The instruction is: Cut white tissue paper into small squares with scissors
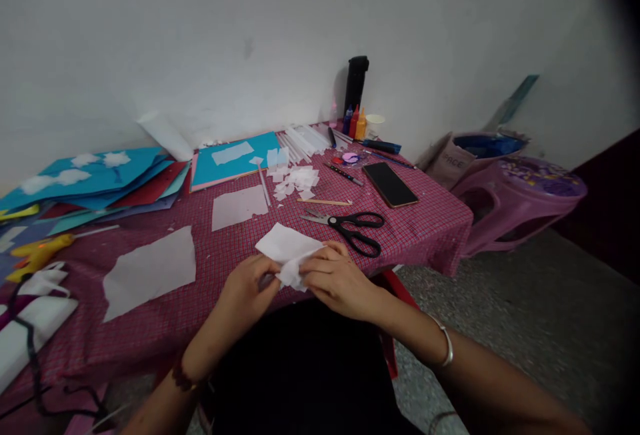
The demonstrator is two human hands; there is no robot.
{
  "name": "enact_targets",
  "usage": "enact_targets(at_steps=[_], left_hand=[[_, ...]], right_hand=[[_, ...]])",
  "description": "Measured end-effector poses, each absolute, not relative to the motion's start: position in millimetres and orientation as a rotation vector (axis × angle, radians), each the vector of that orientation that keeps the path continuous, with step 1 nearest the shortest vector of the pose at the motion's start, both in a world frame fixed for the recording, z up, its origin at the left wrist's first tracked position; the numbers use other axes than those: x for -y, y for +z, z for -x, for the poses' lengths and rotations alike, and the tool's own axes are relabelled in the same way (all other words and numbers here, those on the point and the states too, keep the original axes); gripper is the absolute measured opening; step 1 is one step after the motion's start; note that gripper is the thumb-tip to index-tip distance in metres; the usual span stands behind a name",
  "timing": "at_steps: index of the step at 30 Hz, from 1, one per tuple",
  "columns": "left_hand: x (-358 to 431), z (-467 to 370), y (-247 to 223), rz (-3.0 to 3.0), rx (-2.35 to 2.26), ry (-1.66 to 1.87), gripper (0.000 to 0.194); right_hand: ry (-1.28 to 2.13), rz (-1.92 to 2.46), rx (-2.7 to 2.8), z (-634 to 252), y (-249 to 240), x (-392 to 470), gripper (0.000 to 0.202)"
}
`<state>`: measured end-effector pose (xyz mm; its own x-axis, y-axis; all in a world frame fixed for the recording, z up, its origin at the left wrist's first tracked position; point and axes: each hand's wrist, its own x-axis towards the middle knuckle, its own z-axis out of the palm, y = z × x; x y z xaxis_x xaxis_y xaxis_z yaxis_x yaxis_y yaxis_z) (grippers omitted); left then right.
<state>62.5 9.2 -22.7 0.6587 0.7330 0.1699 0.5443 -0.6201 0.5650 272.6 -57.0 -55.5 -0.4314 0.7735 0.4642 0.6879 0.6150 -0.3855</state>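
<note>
Between my hands, at the table's front edge, is a white piece of tissue paper (pixel 287 243), partly crumpled at its lower end. My left hand (pixel 250 286) pinches its left side with thumb and forefinger. The fingers of my right hand (pixel 340 279) are closed on its right side. Just beyond my right hand lie black-handled scissors (pixel 345 220), blades pointing left. Behind them are a thin wooden stick (pixel 325 202) and a heap of small cut white paper pieces (pixel 297 181). Flat white sheets (pixel 155 271) rest left of my hands.
A phone (pixel 390 183) lies at the right, near paint bottles (pixel 361 125) and a pen (pixel 344 173). Blue card (pixel 235 158) and stacked coloured sheets (pixel 110 181) lie at the back left. A yellow glue gun (pixel 40 253) sits far left. A pink stool (pixel 520 201) stands right of the table.
</note>
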Motion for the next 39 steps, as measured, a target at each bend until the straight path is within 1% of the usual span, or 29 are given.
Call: enact_targets(at_steps=[4, 7, 9, 11, 12, 15, 19, 22, 23, 25, 29, 30, 32, 34, 36, 37, 39], left_hand=[[7.8, -62.0, -25.6, -2.363, -0.985, 0.606, 0.012], [15.9, -61.9, -19.2, -2.277, -0.783, 0.464, 0.003], [14.3, -60.4, -13.7, -2.105, -0.737, 0.43, 0.007], [6.6, -58.5, -10.3, -1.953, -0.891, 0.521, 0.013], [1.1, -57.6, -9.7, -1.93, -0.997, 0.563, 0.018], [-16.6, -57.3, -10.7, -2.081, -1.165, 0.519, 0.034], [-34.7, -65.8, -12.7, -2.213, -1.086, 0.373, 0.044], [-44.4, -81.0, -10.9, -2.224, -1.045, 0.283, 0.049], [-47.2, -87.3, -9.7, -2.23, -1.038, 0.248, 0.049], [-51.9, -100.0, -6.5, -2.222, -1.021, 0.157, 0.041], [-56.9, -115.3, 0.4, -2.162, -0.954, 0.021, 0.009], [-57.1, -115.6, 1.7, -2.156, -0.932, 0.013, 0.009], [-55.8, -112.9, 2.8, -2.161, -0.889, 0.01, 0.02], [-51.7, -107.3, 0.8, -2.193, -0.845, 0.062, 0.03], [-44.7, -101.4, -4.2, -2.251, -0.823, 0.152, 0.035], [-40.4, -99.0, -7.2, -2.281, -0.821, 0.194, 0.035], [-31.3, -95.5, -12.9, -2.319, -0.839, 0.236, 0.032]], right_hand=[[0.199, 1.169, 2.281, -271.5, -58.7, 56.7, 0.01], [0.224, 1.211, 2.299, -269.9, -59.2, 57.0, 0.011], [0.243, 1.246, 2.327, -267.8, -56.0, 58.3, 0.011], [0.26, 1.29, 2.365, -264.8, -50.0, 60.6, 0.015], [0.267, 1.312, 2.381, -263.1, -46.5, 62.0, 0.017], [0.276, 1.361, 2.414, -257.9, -38.2, 65.8, 0.024], [0.248, 1.391, 2.425, -253.2, -36.3, 66.8, 0.028], [0.206, 1.383, 2.44, -251.4, -37.8, 66.0, 0.025], [0.2, 1.377, 2.444, -251.2, -37.8, 66.0, 0.023], [0.195, 1.373, 2.439, -251.6, -36.4, 67.2, 0.022], [0.229, 1.273, 2.425, -259.2, -26.6, 71.7, 0.029], [0.257, 1.223, 2.417, -262.9, -23.1, 72.4, 0.028], [0.313, 1.169, 2.353, -271.3, -16.3, 72.5, 0.021], [0.332, 1.222, 2.202, -278.8, -12.1, 70.6, 0.015], [0.327, 1.33, 2.022, -282.8, -12.4, 67.5, 0.011], [0.337, 1.368, 1.959, -283.1, -14.2, 65.8, 0.013], [0.386, 1.394, 1.922, -280.8, -20.5, 62.3, 0.03]])
